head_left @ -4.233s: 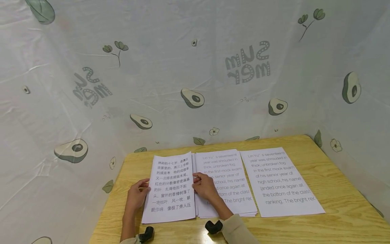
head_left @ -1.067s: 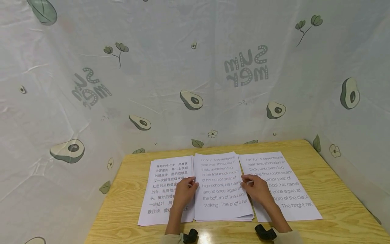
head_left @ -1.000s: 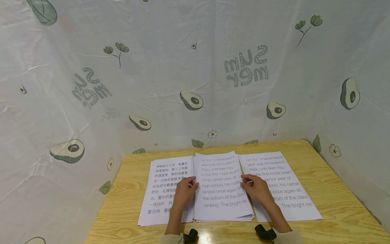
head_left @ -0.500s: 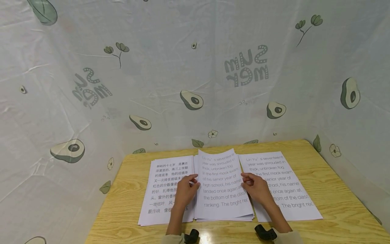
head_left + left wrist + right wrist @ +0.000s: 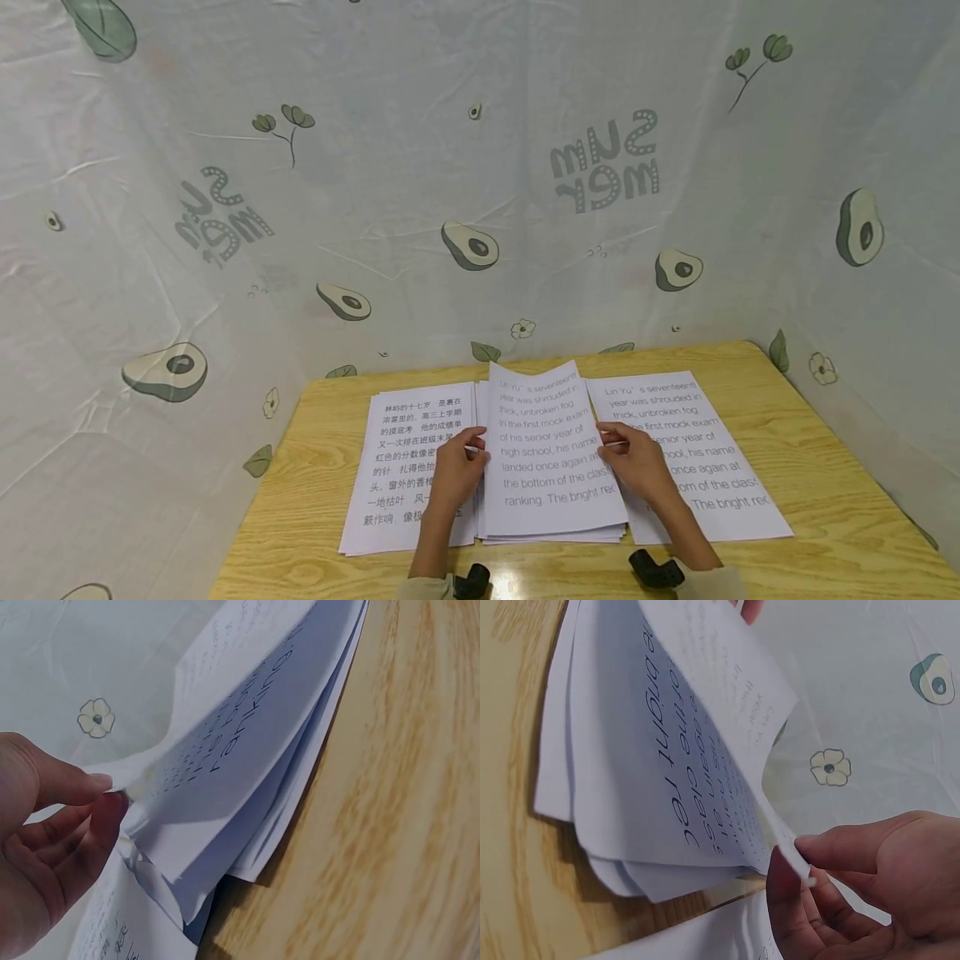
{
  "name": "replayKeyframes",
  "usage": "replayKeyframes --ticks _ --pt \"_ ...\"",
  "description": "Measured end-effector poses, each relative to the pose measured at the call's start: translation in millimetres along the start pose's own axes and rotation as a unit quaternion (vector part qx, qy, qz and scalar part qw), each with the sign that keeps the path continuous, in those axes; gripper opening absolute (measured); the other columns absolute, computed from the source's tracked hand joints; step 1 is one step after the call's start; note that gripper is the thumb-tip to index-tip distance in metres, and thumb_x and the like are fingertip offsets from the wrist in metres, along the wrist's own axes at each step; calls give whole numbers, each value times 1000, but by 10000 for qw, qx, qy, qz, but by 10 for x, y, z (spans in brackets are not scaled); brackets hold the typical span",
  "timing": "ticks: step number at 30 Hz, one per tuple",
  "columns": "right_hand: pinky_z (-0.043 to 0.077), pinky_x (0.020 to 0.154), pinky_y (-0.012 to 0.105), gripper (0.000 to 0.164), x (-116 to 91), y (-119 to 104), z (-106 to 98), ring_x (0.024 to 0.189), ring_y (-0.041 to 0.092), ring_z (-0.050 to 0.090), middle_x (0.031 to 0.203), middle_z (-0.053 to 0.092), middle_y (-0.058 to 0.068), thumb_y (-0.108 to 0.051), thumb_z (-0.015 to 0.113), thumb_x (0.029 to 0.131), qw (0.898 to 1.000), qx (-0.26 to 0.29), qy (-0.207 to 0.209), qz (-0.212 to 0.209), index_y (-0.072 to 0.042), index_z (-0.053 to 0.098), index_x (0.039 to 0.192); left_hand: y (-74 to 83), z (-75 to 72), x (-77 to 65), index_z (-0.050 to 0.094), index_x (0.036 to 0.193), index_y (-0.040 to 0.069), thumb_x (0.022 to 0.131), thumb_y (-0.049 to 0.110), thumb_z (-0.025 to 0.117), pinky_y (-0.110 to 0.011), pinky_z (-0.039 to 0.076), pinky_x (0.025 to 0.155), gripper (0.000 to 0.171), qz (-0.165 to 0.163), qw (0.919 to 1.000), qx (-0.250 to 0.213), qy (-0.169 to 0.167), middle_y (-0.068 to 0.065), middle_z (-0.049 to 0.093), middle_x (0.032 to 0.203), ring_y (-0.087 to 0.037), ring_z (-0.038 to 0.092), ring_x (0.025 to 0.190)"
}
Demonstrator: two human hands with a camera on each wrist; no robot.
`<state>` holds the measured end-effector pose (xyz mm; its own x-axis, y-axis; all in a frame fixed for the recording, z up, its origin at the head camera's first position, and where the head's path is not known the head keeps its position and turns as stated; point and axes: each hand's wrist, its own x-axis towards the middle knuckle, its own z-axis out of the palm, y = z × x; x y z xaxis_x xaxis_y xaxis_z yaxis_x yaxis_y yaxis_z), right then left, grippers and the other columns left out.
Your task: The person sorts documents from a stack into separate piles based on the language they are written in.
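Toward the far edge of the counter (image 5: 787, 442), the fingers of the left hand (image 5: 459, 471) and right hand (image 5: 639, 465) pinch opposite sides of the middle pile's (image 5: 259, 859) top sheet (image 5: 547, 454); lifting looks part-done, full clearance seemingly left.

Over the paper stack (image 5: 557, 765) curves a white top sheet (image 5: 551, 450), printed in large dark English text (the first words read "Lin Yu's"), its far edge dipping between raised corners. The left hand (image 5: 460, 468) pinches it above the stack's left side, the right hand (image 5: 636, 461) above the stack's right; lower sheets show unevenly at the stack's near edge.
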<state>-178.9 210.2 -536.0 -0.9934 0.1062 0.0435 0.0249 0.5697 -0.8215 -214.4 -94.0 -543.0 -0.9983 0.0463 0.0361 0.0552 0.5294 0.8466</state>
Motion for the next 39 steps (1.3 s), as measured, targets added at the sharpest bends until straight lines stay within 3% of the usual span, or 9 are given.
replayKeyframes --ticks 9,19,27,39 --pt "55 81 26 42 4 5 -20 101 26 74 117 76 17 -5 73 97 10000 -65 33 -4 1 69 139 -3 -40 17 71 138 9 94 -1 75 -22 61 68 45 -52 9997 -233 68 -6 73 109 -15 68 90" --pt "55 83 28 43 5 -20 -83 105 28 73 121 74 19 -8 72 99 9998 17 -38 170 0 67 141 26 3 20 72 137 8 94 -2 75 -22 61 65 44 -39 9985 -527 128 -8 73 108 -14 69 87" --pt "54 84 24 45 -41 98 -244 109 29 72 125 72 22 -9 71 101 9994 74 -22 333 2 64 144 87 233 -12 73 134 7 92 -4 76 -20 60 63 44 62 9972 -714 202 -8 74 107 -10 69 84" --pt "51 83 20 47 -69 398 -616 115 34 70 131 69 25 -12 67 104 9984 -161 21 538 3 60 148 339 684 -69 74 132 5 91 -6 76 -18 59 61 43 154 9934 -1102 288 -6 74 105 -5 68 82"
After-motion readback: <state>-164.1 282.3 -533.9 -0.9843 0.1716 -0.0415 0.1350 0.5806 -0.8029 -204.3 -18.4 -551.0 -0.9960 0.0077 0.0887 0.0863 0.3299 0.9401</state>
